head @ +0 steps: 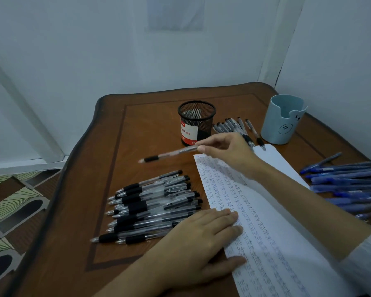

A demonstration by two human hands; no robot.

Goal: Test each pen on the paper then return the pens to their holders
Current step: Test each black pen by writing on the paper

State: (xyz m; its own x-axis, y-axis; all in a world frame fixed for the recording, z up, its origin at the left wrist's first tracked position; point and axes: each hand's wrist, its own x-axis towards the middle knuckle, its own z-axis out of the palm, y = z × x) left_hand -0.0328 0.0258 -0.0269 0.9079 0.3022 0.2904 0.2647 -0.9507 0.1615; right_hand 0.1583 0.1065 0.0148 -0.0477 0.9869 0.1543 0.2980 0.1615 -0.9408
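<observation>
- Right hand (225, 151) reaches across to the left w/ a pen (169, 153) pinched at its back end btw thumb & fingertips. The pen is in the air, roughly level, black-grip tip pointing left, just in front of the mesh cup (196, 123).
- Left hand (201, 239) lies flat, fingers straight & together, pressing the left edge of the paper (266, 243) onto the table (137, 125).
- My read: this pen is tested & leaving the sheet, bound for the black pile (150, 206) at left or the mesh cup. Can't tell which.
- If it's the cup, tip the pen upright first, as held level it'd hit the rim. Lower it in gently, since the cup looks light & could tip.
- If it's the pile, lay it parallel w/ the rest so nothing rolls.
- Left hand should hold the sheet down, because the right forearm crosses over it & could drag it.
- Don't mix groups: small batch (234, 127) btw the cups, blue pens (347, 185) far right, near the blue cup (283, 121).
- Writing: the red/white label (186, 131) on the mesh cup reads "…all Pens", prob. "Ball Pens", w/ "40" below. The brand line is too small to read.
- The blue cup has only a drawn face. The paper is packed w/ rows of short scribbles, unreadable.
</observation>
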